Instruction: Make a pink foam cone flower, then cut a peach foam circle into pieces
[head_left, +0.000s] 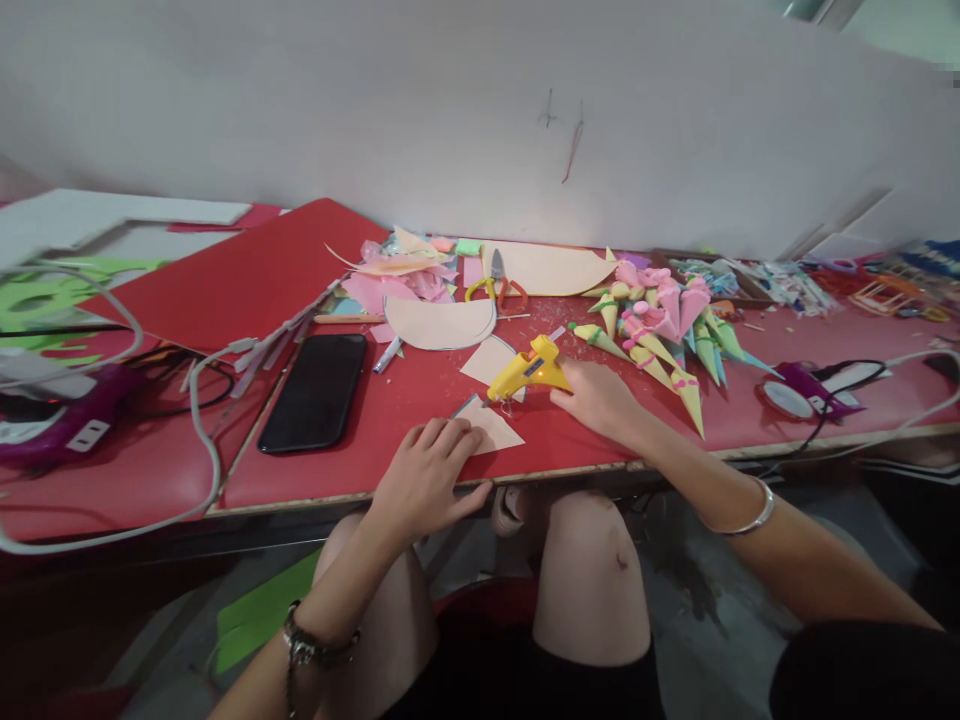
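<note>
My right hand is wrapped round the handle of a yellow glue gun. The gun's nozzle points left and down at the edge of a small cream paper piece. My left hand lies over the left part of that piece, palm down, with its thumb apart from the fingers near the table's front edge. A second cream piece lies behind the gun, partly hidden by it. Farther back is a larger cream semicircle with a dark outlined edge.
Red table with a black phone, marker, scissors, and pink scraps. Paper cones stand in a pile at the right. Purple power strips with white cables lie at both sides; a wall rises behind.
</note>
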